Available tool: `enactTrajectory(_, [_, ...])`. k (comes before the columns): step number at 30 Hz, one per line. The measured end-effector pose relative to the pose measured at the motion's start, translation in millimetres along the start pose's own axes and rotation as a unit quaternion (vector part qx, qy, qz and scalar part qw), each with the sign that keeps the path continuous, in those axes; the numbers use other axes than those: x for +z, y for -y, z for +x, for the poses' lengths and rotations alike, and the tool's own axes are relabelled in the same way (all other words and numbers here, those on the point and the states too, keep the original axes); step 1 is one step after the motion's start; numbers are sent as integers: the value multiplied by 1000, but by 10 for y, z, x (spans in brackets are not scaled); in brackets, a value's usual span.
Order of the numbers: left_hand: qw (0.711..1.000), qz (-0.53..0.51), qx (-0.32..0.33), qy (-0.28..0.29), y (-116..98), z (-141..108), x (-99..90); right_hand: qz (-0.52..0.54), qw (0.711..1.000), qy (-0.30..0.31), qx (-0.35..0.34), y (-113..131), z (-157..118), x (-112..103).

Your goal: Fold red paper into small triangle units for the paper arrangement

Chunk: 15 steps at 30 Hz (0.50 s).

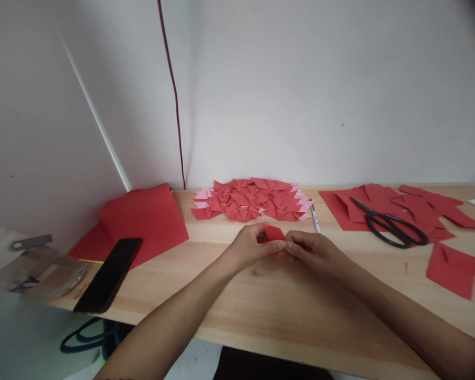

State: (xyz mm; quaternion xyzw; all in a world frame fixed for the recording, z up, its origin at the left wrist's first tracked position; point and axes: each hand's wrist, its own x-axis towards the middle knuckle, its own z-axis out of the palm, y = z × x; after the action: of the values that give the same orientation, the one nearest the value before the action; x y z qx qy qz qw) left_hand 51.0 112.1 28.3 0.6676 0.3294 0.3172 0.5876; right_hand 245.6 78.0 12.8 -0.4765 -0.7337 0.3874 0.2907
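A small folded piece of red paper [274,233] is held up between my two hands, above the wooden table [285,316]. My left hand [250,247] has its fingers behind the paper and its thumb along the lower front edge. On the paper's right side, my right hand [314,250] pinches the corner between thumb and fingers, close to my left thumb tip. Just behind my hands lies a pile of folded red and pink paper pieces [247,200]. A white pen [315,217] rests to the right of that pile.
Black-handled scissors [388,224] lie on cut red paper [380,198] at the right, with another red piece [451,269] nearer. At the left, a black phone [108,274] overlaps large red sheets [146,227], beside a clear plastic container [53,277]. A cable [176,95] hangs along the wall.
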Motion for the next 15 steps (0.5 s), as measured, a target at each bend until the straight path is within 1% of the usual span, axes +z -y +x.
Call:
enactTrajectory(3, [999,-14,-15,-26,14,-1,24,6,1000,18,0,25,-10,44])
enactTrajectory(10, [993,-111,-41,-30,15,-16,30,28,999,32,-3,11,-7,42])
enactTrajectory(15, [993,-98,-44,-57,19,-3,38,18,999,34,0,13,-9,31])
